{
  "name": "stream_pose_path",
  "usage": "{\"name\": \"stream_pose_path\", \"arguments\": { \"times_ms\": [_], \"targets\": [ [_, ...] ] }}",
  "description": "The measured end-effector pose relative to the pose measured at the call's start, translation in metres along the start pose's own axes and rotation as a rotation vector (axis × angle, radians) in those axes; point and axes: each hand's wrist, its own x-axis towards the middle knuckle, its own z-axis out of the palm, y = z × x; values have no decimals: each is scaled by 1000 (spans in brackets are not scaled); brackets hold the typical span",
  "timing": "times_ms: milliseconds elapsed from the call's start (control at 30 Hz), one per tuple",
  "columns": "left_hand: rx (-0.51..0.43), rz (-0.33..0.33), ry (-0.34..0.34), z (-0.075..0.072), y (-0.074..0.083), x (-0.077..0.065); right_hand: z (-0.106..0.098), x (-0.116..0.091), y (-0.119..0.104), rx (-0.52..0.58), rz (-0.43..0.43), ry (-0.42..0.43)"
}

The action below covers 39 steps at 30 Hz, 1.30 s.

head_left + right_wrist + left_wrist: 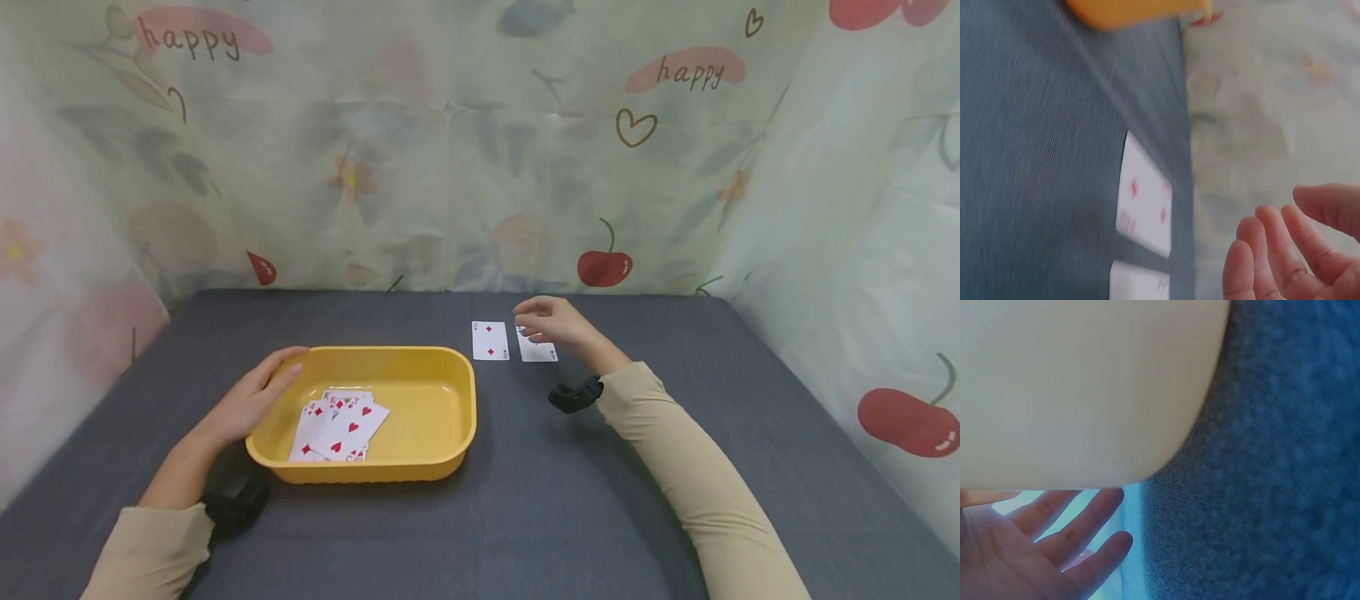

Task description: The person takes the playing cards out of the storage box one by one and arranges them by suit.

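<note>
The card (542, 354) beside the two of diamonds (491, 341) lies below and apart from the right hand (558, 323), which is loosely curved and empty. The left hand (247, 402), fingers extended, rests at the yellow tray (423, 423).

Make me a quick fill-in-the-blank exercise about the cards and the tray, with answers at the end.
1. The tray by the left hand is ____ in colour.
2. The topmost card in the tray bears three red ____.
3. On the dark cloth, the card closer to the tray bears two red ____.
4. In the head view, the right hand partly hides the other card on the cloth, which lies to the ____ of the first.

Missing words: yellow; hearts; diamonds; right.
</note>
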Motion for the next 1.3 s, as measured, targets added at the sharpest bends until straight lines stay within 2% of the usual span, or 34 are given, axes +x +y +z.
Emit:
{"name": "stream_pose_path", "arguments": {
  "times_ms": [400, 567, 867, 1167, 1300],
  "targets": [
    [-7, -14, -4, 0, 1, 0, 33, -14, -41, 42, -153, -169],
    [-3, -11, -2, 0, 2, 0, 46, -20, -56, 18, -214, -236],
    [0, 12, 7, 0, 3, -1, 83, -19, -82, -12, -258, -387],
    [3, 5, 1, 0, 1, -1, 121, -7, -96, -152, -381, -528],
    [8, 2, 0, 0, 2, 0, 134, -2, -99, -198, -422, -616]
  ]
}}
